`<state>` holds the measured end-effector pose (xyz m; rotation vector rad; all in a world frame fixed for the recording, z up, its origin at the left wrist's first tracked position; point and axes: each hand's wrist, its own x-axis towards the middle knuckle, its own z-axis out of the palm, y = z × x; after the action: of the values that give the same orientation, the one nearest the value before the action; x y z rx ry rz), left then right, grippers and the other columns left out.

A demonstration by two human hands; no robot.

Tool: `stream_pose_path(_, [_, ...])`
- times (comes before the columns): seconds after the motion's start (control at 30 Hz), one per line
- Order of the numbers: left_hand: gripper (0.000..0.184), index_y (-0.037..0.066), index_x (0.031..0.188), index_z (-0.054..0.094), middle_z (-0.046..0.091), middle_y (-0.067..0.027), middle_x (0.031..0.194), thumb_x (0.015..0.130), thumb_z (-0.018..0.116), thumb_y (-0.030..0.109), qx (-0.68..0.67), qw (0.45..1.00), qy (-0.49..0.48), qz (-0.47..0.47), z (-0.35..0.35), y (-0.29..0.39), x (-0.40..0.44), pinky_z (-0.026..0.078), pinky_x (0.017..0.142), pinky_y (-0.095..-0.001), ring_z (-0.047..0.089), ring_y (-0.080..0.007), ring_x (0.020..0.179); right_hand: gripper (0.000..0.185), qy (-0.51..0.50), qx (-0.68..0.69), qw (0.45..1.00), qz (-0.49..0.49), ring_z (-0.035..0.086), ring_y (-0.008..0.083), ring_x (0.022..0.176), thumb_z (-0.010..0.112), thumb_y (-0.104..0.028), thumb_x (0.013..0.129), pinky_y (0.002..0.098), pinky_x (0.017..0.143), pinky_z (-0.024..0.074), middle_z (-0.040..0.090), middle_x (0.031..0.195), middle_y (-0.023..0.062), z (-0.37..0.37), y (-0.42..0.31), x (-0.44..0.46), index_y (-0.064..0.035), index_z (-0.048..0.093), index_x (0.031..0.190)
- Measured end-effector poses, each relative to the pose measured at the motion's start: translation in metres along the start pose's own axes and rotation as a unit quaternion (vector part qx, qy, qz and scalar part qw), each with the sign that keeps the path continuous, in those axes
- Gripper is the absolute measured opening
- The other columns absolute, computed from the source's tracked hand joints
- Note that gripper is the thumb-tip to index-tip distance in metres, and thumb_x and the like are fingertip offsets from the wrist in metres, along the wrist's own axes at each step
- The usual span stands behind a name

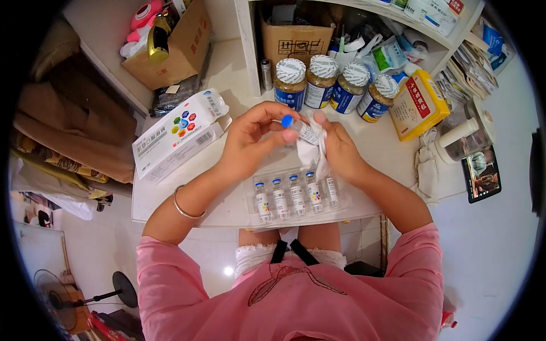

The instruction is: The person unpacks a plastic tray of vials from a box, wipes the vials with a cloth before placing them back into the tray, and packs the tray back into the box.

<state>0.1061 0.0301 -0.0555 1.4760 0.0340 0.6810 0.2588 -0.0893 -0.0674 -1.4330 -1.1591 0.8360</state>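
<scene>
A small glass vial (pixel 307 134) with a blue cap is tilted between my hands above the table. My left hand (pixel 250 139) pinches it near the cap with thumb and fingers. My right hand (pixel 343 152) grips a white cloth (pixel 310 156) pressed against the lower part of the vial; part of the cloth hangs down. Just below, a clear plastic tray (pixel 250 196) holds several similar labelled vials in a row, among them one blue-capped vial (pixel 297 195). The cap of the rightmost vial (pixel 331 190) is hard to make out.
Left of my hands lies a white carton (pixel 179 133) with its end flap open. Several lidded jars (pixel 290 85) line the back, beside a yellow box (pixel 420 105). A clear jug (pixel 466 131) and a phone (pixel 482 173) are at right. Cardboard box (pixel 170 51) stands back left.
</scene>
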Motion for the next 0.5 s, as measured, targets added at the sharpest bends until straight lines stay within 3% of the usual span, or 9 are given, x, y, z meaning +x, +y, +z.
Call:
stream_pose_path(0.07, [0.024, 0.001, 0.111, 0.057, 0.063, -0.0080, 0.106, 0.088, 0.064, 0.008, 0.100, 0.991, 0.001, 0.086, 0.007, 0.004, -0.001, 0.049, 0.085, -0.0279, 0.059, -0.0127, 0.096, 0.055, 0.080, 0.042, 0.996, -0.024, 0.044, 0.0081, 0.058, 0.045, -0.042, 0.099, 0.0288, 0.054, 0.0377, 0.050, 0.060, 0.0000, -0.002, 0.004, 0.009, 0.0030, 0.058, 0.072])
stream_pose_path(0.1, [0.024, 0.001, 0.111, 0.057, 0.063, -0.0080, 0.106, 0.088, 0.064, 0.008, 0.101, 0.991, 0.000, 0.085, 0.005, 0.006, 0.001, 0.049, 0.085, -0.0279, 0.059, -0.0127, 0.096, 0.055, 0.080, 0.043, 0.996, -0.024, 0.044, 0.0081, 0.058, 0.045, -0.042, 0.099, 0.0288, 0.054, 0.0377, 0.050, 0.060, 0.0000, -0.009, 0.009, 0.015, 0.0030, 0.058, 0.072])
stream_pose_path(0.17, [0.026, 0.001, 0.113, 0.055, 0.064, -0.0078, 0.103, 0.089, 0.063, 0.010, 0.029, 0.989, 0.136, 0.053, -0.007, 0.010, 0.010, 0.050, 0.077, -0.0258, 0.060, -0.0115, 0.090, 0.052, 0.089, -0.025, 0.995, -0.046, 0.048, 0.0163, 0.051, 0.048, -0.042, 0.097, 0.0330, 0.051, 0.0392, 0.053, 0.056, 0.0041, -0.027, 0.022, 0.026, 0.0021, 0.060, 0.073])
stream_pose_path(0.2, [0.026, 0.001, 0.113, 0.055, 0.064, -0.0078, 0.103, 0.089, 0.063, 0.010, 0.029, 0.989, 0.137, 0.053, -0.018, 0.009, 0.013, 0.050, 0.077, -0.0258, 0.060, -0.0115, 0.090, 0.052, 0.088, -0.025, 0.995, -0.046, 0.048, 0.0163, 0.051, 0.048, -0.042, 0.097, 0.0330, 0.051, 0.0392, 0.053, 0.056, 0.0041, -0.028, 0.027, 0.030, 0.0021, 0.060, 0.073])
stream_pose_path(0.27, [0.029, 0.002, 0.118, 0.054, 0.064, -0.0056, 0.097, 0.092, 0.060, 0.013, 0.177, 0.975, 0.115, -0.067, -0.039, 0.000, 0.015, 0.050, 0.069, -0.0250, 0.060, -0.0095, 0.085, 0.046, 0.128, -0.229, 0.951, -0.165, 0.054, 0.0287, 0.051, 0.052, -0.039, 0.095, 0.0375, 0.051, 0.0404, 0.058, 0.058, 0.0122, -0.029, 0.032, 0.035, 0.0004, 0.062, 0.074])
stream_pose_path(0.3, [0.029, 0.002, 0.116, 0.055, 0.063, -0.0029, 0.086, 0.090, 0.063, 0.013, 0.224, 0.963, 0.123, -0.081, -0.036, -0.005, 0.014, 0.048, 0.061, -0.0224, 0.058, -0.0069, 0.073, 0.041, 0.093, -0.285, 0.946, -0.123, 0.059, 0.0359, 0.062, 0.054, -0.038, 0.093, 0.0419, 0.056, 0.0438, 0.061, 0.067, 0.0177, -0.028, 0.023, 0.029, -0.0018, 0.062, 0.075])
stream_pose_path(0.4, [0.028, 0.001, 0.112, 0.059, 0.062, -0.0022, 0.078, 0.088, 0.066, 0.014, 0.333, 0.934, 0.058, -0.112, -0.042, -0.017, 0.014, 0.045, 0.056, -0.0228, 0.056, -0.0070, 0.065, 0.041, 0.053, -0.445, 0.871, -0.200, 0.059, 0.0292, 0.061, 0.056, -0.037, 0.092, 0.0401, 0.057, 0.0440, 0.057, 0.063, 0.0152, -0.023, 0.021, 0.027, -0.0003, 0.058, 0.073])
stream_pose_path(0.43, [0.028, 0.000, 0.109, 0.061, 0.061, -0.0020, 0.071, 0.086, 0.069, 0.013, 0.358, 0.925, 0.064, -0.114, -0.039, -0.017, 0.012, 0.044, 0.055, -0.0229, 0.055, -0.0064, 0.061, 0.041, 0.053, -0.445, 0.872, -0.200, 0.059, 0.0292, 0.061, 0.056, -0.037, 0.092, 0.0401, 0.057, 0.0440, 0.057, 0.063, 0.0152, -0.022, 0.020, 0.027, -0.0003, 0.058, 0.073])
stream_pose_path(0.5, [0.030, 0.000, 0.110, 0.061, 0.062, -0.0037, 0.075, 0.085, 0.069, 0.014, 0.403, 0.908, 0.053, -0.100, -0.035, -0.019, 0.012, 0.044, 0.055, -0.0238, 0.055, -0.0075, 0.061, 0.040, 0.035, -0.438, 0.881, -0.176, 0.058, 0.0363, 0.066, 0.057, -0.037, 0.090, 0.0445, 0.059, 0.0441, 0.058, 0.066, 0.0181, -0.021, 0.018, 0.027, -0.0005, 0.059, 0.073])
